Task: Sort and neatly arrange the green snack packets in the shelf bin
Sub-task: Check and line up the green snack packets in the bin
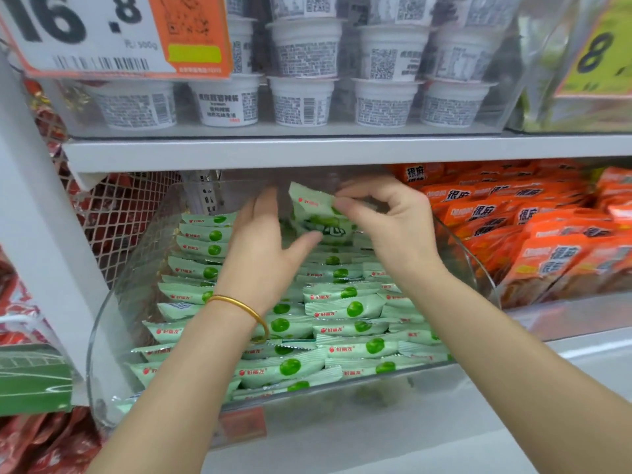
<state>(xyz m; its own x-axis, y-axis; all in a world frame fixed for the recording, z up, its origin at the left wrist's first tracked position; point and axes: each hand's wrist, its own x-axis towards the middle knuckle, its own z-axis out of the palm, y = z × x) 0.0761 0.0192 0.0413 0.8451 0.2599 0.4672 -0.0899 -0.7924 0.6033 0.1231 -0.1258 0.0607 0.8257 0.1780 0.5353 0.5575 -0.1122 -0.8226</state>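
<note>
A clear plastic shelf bin (pixel 102 323) holds several pale green snack packets (pixel 345 309) lying in rough rows, each with a green ball print. One green packet (pixel 316 213) is lifted above the pile near the bin's back, tilted. My right hand (pixel 393 227) pinches its upper right edge between thumb and fingers. My left hand (pixel 263 241), with a gold bangle on the wrist, is beside the packet's left side, thumb touching its lower edge, fingers spread. Both forearms hide part of the pile.
Orange snack packets (pixel 533 227) fill the neighbouring bin on the right. White tubs (pixel 304 100) stand on the shelf (pixel 307 150) just above, leaving low headroom. A price card (pixel 102 32) hangs at the top left. Red packets behind mesh (pixel 113 213) lie left.
</note>
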